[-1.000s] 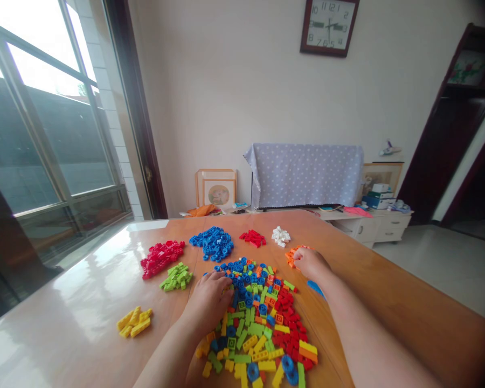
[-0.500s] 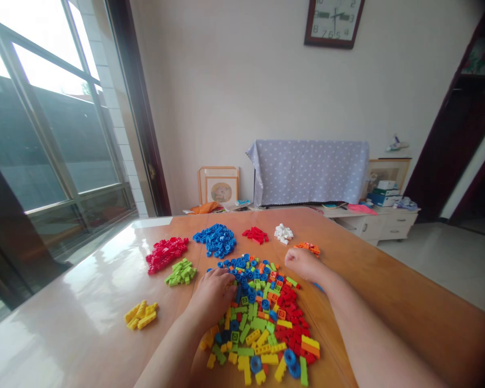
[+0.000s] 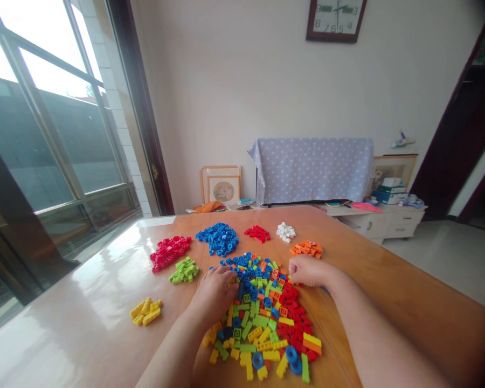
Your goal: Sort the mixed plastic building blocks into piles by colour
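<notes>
Because the mixed pile of bricks [image 3: 261, 321] spreads loosely between the two forearms at the middle of the worktop [image 3: 84, 334], sideways movement of either arm could scatter its edge pieces. The left hand [image 3: 217, 288] rests palm down at the pile's left edge, fingers bent; whether it grips a brick cannot be told. If it drags, it could push loose pieces toward the green heap [image 3: 184, 270], just beyond it to the left.

The right hand [image 3: 307, 270] is curled nearly closed at the pile's far right edge; its fingertips are hidden, so a held piece cannot be confirmed. The orange heap [image 3: 306, 249] lies just behind its knuckles. A backward swing could strike that heap and mix colours.

A blue item [image 3: 325, 289], mostly covered by the right wrist, could be swept aside unseen. The stacked yellow and orange bricks [image 3: 312, 344] stand near the right forearm; a low elbow could topple them. The glossy surface probably offers little resistance to sliding.
</notes>
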Tool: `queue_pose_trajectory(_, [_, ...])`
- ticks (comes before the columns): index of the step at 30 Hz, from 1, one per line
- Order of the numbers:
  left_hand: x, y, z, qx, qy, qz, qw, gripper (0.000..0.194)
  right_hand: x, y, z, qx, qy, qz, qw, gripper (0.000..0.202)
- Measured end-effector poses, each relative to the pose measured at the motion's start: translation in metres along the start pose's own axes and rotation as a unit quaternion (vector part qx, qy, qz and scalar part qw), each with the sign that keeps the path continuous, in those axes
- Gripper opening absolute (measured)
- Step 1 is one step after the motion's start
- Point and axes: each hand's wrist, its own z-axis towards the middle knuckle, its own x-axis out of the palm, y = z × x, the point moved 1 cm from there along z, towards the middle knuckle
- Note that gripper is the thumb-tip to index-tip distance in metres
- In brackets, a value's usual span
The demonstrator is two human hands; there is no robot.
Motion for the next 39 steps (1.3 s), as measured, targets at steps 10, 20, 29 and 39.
queue_pose_trajectory(10, [-0.005, -0.012, -0.009, 0.017, -0.021, 0.012, 1.000, 0.030, 0.007, 0.003, 0.007, -0.015, -0.008, -0.006, 1.000, 0.004])
queue_pose_trajectory(20, [-0.005, -0.020, -0.010, 0.037, -0.011, 0.015, 0.999, 0.027, 0.016, 0.000, 0.013, -0.037, -0.016, 0.001, 0.999, 0.016])
queue_pose_trajectory(29, [-0.009, -0.028, -0.007, 0.020, -0.052, -0.067, 0.996, 0.030, -0.001, 0.048, -0.011, -0.092, -0.019, 0.281, 0.955, 0.022])
queue_pose_trajectory(39, [0.010, -0.032, -0.001, -0.033, -0.077, -0.239, 0.967, 0.019, 0.023, 0.097, -0.024, -0.154, 0.057, 0.406, 0.899, 0.022])
